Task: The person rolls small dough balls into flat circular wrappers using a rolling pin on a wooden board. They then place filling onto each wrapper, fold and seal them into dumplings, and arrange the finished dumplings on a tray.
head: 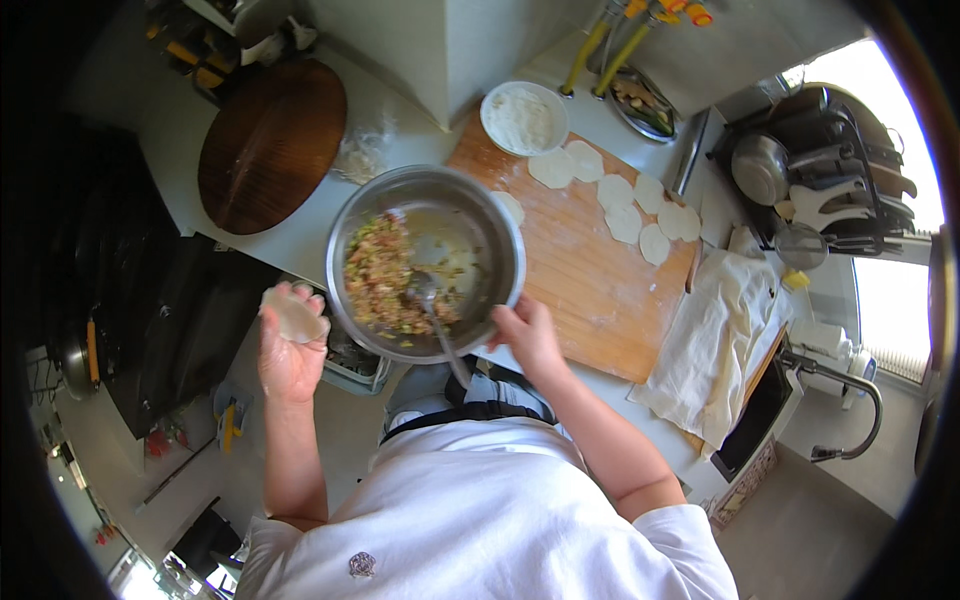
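A round dough wrapper (294, 318) rests on the palm and fingers of my left hand (291, 360), held left of the bowl. My right hand (527, 335) grips the near right rim of a large stainless steel bowl (511, 259). Minced filling with green bits (379, 270) is heaped in the bowl's left half, and some liquid shows on the right. A metal spoon (442, 330) stands in the filling, its handle leaning over the near rim. Several dough wrappers (616, 193) lie on the floured wooden board (592, 300) to the right.
A white bowl of flour (523, 118) sits at the board's far corner. Farther left are a round wooden lid or board (274, 146) and a plastic bag (365, 154). White cloth (716, 337) lies right of the board, near the sink faucet (862, 390). A dish rack (832, 172) stands beyond.
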Available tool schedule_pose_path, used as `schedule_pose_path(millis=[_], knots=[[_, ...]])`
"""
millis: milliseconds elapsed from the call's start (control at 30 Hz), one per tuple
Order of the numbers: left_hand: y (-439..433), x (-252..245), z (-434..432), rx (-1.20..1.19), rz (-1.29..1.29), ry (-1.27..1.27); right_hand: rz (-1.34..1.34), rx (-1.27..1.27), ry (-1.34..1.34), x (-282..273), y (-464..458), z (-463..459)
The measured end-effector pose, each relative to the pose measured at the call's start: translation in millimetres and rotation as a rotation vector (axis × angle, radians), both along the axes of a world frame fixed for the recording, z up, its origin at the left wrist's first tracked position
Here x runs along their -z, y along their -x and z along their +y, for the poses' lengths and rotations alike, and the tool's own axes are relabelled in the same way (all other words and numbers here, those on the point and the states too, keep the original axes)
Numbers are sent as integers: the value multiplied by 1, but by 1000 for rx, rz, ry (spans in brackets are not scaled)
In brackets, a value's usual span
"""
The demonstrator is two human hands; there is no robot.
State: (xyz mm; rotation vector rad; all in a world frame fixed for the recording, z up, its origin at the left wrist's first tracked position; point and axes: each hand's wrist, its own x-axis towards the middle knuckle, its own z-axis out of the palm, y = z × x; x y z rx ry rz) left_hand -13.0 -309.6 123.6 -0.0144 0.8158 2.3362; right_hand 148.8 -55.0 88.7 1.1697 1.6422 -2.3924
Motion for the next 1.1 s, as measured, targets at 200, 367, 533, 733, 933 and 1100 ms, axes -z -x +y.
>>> schedule_pose_path(millis=[200,367,533,733,933,1100], knots=[[-45,-7,103,462,-133,110,-151,228,-198,9,-118,77],[-79,-8,155,652,-276,33,-143,300,-245,43,-176,113],[-96,-1,173,802,-194,104,-377,144,-430,45,-195,125],[-112,22,182,762,-195,148,-381,-214,-1306,-34,-164,72],[-97,42,178,641,-290,138,-594,-367,-1266,-9,-171,67],[-95,79,177,600,-408,112,-637,-425,-1305,-3,-167,68]])
